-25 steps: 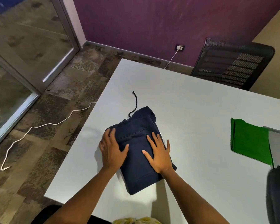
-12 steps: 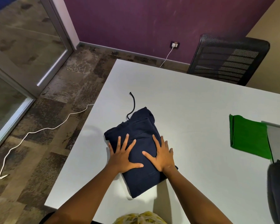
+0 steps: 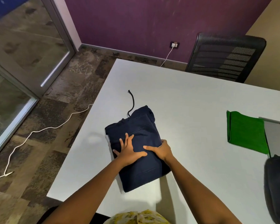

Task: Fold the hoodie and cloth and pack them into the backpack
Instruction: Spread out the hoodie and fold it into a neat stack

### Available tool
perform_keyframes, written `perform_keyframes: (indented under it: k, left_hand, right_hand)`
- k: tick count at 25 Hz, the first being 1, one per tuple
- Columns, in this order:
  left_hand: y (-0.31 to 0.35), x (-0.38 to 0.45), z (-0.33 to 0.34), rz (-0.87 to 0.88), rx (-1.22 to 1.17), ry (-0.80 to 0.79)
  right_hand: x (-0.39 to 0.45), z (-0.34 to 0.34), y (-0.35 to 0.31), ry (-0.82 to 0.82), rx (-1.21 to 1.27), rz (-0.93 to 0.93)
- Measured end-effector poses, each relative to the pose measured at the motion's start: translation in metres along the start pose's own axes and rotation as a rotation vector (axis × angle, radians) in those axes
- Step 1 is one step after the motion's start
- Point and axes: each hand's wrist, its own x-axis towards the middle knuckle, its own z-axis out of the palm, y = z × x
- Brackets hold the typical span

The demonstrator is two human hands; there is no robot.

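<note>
dark backpack (image 3: pixel 277 188) cut off at right edge, right hand (image 3: pixel 162 150) fingertips hidden behind hoodie (image 3: pixel 137 143) edge

Dim indoor light w/ a warm cast. White table (image 3: pixel 192 101) is the brightest area; soft arm shadows fall on it toward the near edge. Wide-angle bending at frame edges. Slight motion softness; dark bag (image 3: pixel 277 188) at table's right blurs.

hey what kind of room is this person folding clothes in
Probably an office or meeting room: a large white table, a black mesh office chair pushed up to its far side, and a glass partition with a metal frame on the left.
</note>
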Motion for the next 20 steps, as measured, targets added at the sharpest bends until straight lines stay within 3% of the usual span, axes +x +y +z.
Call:
perform_keyframes:
  k: [4, 6, 10, 14, 17, 20]
  left_hand:
    - [0.025, -0.015, 0.008, -0.118, -0.294, -0.005]
    - [0.041, -0.021, 0.004, -0.157, -0.465, 0.011]
    - [0.066, -0.025, -0.002, -0.071, -0.592, 0.078]
    - [0.091, -0.035, -0.015, -0.029, -0.947, 0.154]
    - [0.093, -0.049, -0.022, -0.105, -1.056, 0.212]
    - [0.077, -0.054, -0.032, -0.143, -1.114, 0.059]
  right_hand:
    - [-0.021, -0.001, -0.005, -0.121, 0.144, -0.044]
    - [-0.040, 0.004, -0.015, -0.052, 0.021, -0.173]
    - [-0.086, 0.019, -0.041, 0.216, -0.216, -0.382]
    - [-0.126, 0.027, -0.053, 0.253, -0.302, -0.603]
    - [-0.126, 0.019, -0.052, 0.118, -0.287, -0.707]
    - [-0.114, 0.005, -0.045, -0.236, -0.096, -0.656]
